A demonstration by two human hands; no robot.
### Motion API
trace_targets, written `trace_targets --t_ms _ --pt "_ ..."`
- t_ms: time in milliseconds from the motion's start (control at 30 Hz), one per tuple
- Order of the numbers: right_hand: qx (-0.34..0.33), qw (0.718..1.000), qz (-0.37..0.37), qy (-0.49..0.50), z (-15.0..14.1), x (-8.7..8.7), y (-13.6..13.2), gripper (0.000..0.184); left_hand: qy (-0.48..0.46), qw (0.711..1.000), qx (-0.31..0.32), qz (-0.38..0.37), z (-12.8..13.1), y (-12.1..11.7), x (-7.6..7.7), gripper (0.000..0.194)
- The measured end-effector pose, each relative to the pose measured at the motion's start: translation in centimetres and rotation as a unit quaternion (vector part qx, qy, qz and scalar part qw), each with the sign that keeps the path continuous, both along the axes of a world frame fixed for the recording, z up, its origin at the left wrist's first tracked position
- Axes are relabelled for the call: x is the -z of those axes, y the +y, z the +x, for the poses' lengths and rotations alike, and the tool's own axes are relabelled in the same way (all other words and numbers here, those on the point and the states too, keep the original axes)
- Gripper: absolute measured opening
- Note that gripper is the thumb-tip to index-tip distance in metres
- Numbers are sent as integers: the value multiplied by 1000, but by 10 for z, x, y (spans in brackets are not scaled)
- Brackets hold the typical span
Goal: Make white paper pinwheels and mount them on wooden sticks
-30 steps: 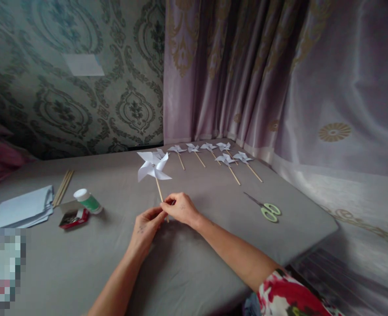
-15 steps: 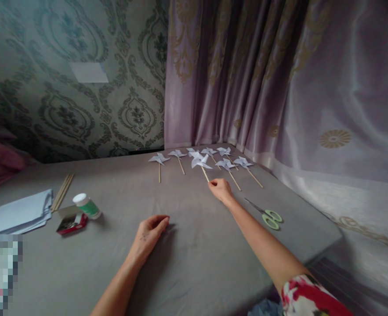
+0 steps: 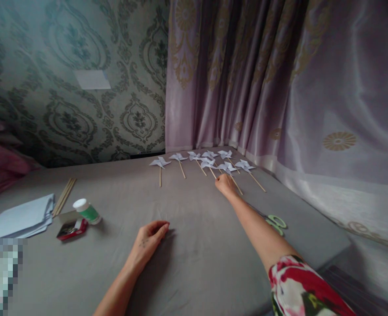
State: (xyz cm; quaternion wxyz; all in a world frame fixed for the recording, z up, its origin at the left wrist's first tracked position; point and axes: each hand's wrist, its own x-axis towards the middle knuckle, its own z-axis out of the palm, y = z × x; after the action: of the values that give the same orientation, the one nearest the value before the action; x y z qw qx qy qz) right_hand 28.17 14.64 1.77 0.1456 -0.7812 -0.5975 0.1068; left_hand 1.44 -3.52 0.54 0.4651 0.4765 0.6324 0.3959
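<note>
My right hand (image 3: 226,185) reaches to the far side of the table, its fingers closed round the wooden stick of a white paper pinwheel (image 3: 208,163). That pinwheel lies low among several others of the same kind. One pinwheel (image 3: 226,167) is just right of it, another (image 3: 244,166) farther right, and one (image 3: 160,163) stands apart at the left end of the group. My left hand (image 3: 150,239) rests on the grey cloth nearer to me, thumb against curled fingers, with nothing visible in it.
Green-handled scissors (image 3: 277,221) lie partly behind my right forearm. To the left are a white bottle with a green label (image 3: 87,211), a small open red box (image 3: 71,229), several wooden sticks (image 3: 64,196) and a stack of white paper (image 3: 22,216). A curtain (image 3: 312,145) borders the right side.
My right hand has moved farther away and slightly right, lowering the held pinwheel among the others. The forearm now covers part of the scissors. My left hand has stayed put.
</note>
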Motion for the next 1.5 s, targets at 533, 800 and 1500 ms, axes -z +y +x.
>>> trace_targets --t_ms 533,800,1500 --pt "-9 999 12 -51 0 12 -14 31 5 1000 6 5 -1 0 2 52" --pt "-16 997 42 -63 6 19 -36 28 -12 1000 -3 -5 1 0 1 49" --pt "-28 993 63 -96 13 34 -39 41 34 998 34 40 0 -8 10 37"
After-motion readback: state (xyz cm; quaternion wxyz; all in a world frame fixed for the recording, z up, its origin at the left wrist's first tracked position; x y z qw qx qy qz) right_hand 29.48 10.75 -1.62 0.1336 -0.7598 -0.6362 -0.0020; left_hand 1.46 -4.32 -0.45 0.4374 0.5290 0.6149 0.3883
